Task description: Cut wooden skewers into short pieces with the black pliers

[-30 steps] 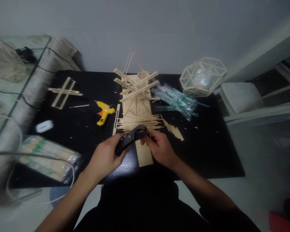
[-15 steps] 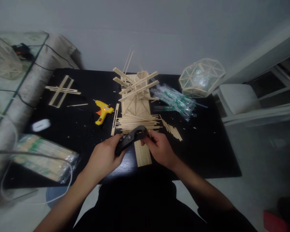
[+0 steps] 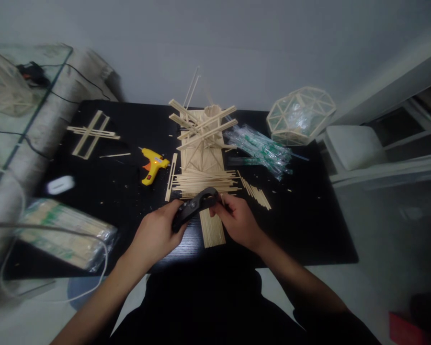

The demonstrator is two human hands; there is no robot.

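Observation:
My left hand [image 3: 160,229] is wrapped round the handles of a black hand cutter [image 3: 193,206] with a curved head. At that head, my right hand [image 3: 239,220] is closed in a pinch on what looks like a thin wooden stick, mostly hidden by the fingers. Just beyond the cutter lies a loose pile of wooden sticks [image 3: 204,180]. A flat row of sticks [image 3: 213,232] shows below and between my hands. Farther back, crossed stick bundles [image 3: 203,127] rest over a slatted wooden panel [image 3: 187,160].
On the black table [image 3: 301,220], a yellow glue gun [image 3: 153,165] lies left of the pile. Short sticks [image 3: 256,191] and clear wrappers [image 3: 264,148] are to the right, below a faceted stick frame [image 3: 300,115]. A packaged stick bundle [image 3: 64,235] and white cable [image 3: 104,261] are near left.
Both hands and the cutter stay almost in place. The view shifts very slightly; nothing is visibly picked up or let go.

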